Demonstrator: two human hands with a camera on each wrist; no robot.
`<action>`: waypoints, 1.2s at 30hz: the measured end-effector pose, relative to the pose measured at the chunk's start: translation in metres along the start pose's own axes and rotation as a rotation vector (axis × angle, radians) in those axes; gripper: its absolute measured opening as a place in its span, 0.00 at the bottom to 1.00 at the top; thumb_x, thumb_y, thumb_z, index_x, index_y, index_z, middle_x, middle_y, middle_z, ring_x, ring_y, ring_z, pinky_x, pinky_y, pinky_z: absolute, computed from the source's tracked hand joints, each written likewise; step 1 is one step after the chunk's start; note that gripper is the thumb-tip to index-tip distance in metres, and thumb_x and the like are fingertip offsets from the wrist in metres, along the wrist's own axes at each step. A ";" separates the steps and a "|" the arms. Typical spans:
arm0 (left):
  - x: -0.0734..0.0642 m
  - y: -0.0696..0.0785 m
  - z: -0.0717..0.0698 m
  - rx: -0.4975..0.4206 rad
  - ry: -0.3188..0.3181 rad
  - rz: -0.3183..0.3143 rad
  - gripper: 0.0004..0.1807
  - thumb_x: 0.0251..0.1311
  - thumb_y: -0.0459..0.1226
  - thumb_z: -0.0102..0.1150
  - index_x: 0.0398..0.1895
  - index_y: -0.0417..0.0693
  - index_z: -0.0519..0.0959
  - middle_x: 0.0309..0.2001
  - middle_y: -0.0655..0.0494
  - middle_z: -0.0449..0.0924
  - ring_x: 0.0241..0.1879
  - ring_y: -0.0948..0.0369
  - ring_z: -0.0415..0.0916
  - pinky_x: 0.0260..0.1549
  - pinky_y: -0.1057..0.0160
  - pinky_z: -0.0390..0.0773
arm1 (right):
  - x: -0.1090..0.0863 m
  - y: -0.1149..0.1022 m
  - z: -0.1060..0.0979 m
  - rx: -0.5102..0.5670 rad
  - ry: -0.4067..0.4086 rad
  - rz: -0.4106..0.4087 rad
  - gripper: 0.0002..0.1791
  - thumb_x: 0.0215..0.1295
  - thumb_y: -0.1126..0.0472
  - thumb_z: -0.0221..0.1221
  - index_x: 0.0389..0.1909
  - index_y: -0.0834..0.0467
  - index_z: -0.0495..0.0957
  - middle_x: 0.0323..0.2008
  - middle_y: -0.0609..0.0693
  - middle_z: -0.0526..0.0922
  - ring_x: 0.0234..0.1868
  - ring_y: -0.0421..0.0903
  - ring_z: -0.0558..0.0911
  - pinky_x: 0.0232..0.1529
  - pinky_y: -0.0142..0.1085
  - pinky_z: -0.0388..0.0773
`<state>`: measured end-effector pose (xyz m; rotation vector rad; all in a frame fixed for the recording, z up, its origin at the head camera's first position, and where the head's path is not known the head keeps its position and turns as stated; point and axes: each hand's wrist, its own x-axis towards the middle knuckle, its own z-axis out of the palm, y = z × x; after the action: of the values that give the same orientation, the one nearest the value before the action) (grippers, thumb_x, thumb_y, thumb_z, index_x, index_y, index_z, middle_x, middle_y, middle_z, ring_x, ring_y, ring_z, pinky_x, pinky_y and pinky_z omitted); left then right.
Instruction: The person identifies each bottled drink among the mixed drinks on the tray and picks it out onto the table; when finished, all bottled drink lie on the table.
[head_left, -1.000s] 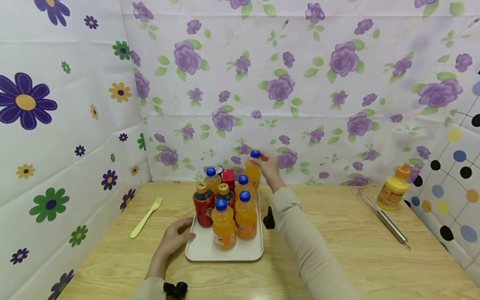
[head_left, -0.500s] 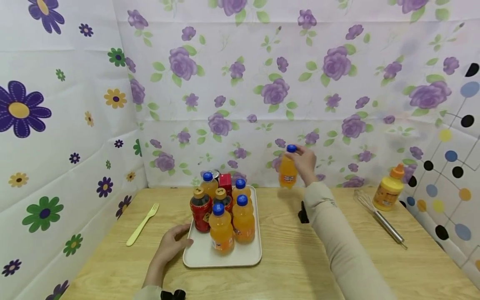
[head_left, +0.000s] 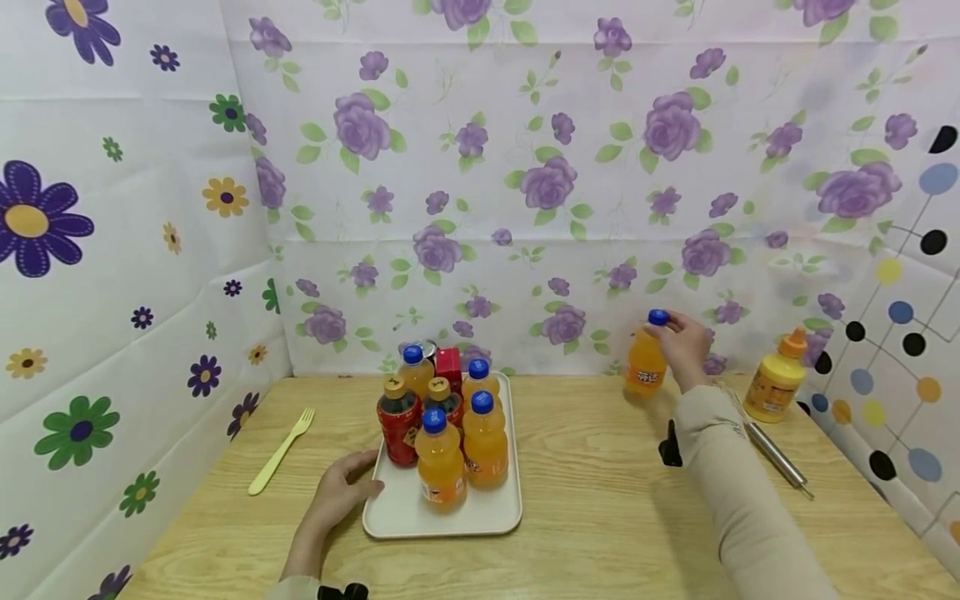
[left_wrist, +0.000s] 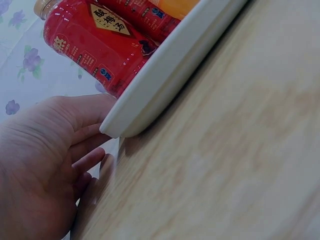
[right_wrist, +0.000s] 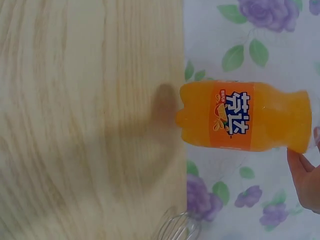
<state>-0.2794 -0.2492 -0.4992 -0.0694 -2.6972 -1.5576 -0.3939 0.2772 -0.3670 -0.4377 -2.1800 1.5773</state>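
Observation:
My right hand (head_left: 685, 340) holds an orange soda bottle (head_left: 646, 362) by its neck, just below the blue cap. The bottle is slightly tilted in the head view, its base just above the table in the right wrist view. My left hand (head_left: 339, 493) grips the left rim of a cream tray (head_left: 491, 523), thumb at the rim; some fingertips are hidden behind it in the left wrist view. On the tray stand several more orange soda bottles (head_left: 441, 471), two red-labelled dark drink bottles (left_wrist: 100, 45), a red box (head_left: 448, 368) and a partly hidden can (head_left: 428, 347).
A yellow fork (head_left: 282, 451) lies left of the tray. At the right, a whisk (head_left: 777, 454) lies partly behind my right arm, beside a yellow squeeze bottle (head_left: 776, 379) with an orange cap. A floral cloth (head_left: 525, 275) hangs along the table's back edge.
My right hand has carried the orange soda bottle from the tray's back right corner to the right, then lowered it. My left hand has stayed at the tray's rim.

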 end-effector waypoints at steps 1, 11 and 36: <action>0.000 0.000 0.000 0.001 0.002 0.001 0.31 0.54 0.32 0.66 0.63 0.35 0.72 0.64 0.37 0.73 0.68 0.40 0.64 0.69 0.39 0.61 | 0.000 0.003 -0.003 0.002 0.003 0.014 0.32 0.64 0.59 0.63 0.68 0.58 0.68 0.65 0.57 0.74 0.67 0.51 0.74 0.69 0.41 0.71; 0.002 0.002 0.000 0.002 0.008 -0.004 0.31 0.53 0.33 0.66 0.63 0.38 0.74 0.64 0.38 0.73 0.69 0.40 0.63 0.70 0.39 0.60 | 0.006 0.019 -0.025 0.038 0.047 0.119 0.33 0.64 0.55 0.62 0.69 0.54 0.67 0.67 0.55 0.72 0.68 0.48 0.72 0.68 0.38 0.72; -0.001 0.000 -0.001 0.006 0.010 -0.008 0.31 0.54 0.33 0.66 0.63 0.37 0.73 0.64 0.37 0.72 0.69 0.39 0.62 0.70 0.38 0.60 | 0.018 0.028 -0.046 -0.032 -0.152 0.089 0.39 0.65 0.48 0.60 0.74 0.55 0.58 0.75 0.56 0.58 0.75 0.55 0.59 0.75 0.47 0.61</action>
<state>-0.2788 -0.2496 -0.4985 -0.0503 -2.6976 -1.5483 -0.3865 0.3325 -0.3783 -0.4434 -2.3308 1.6748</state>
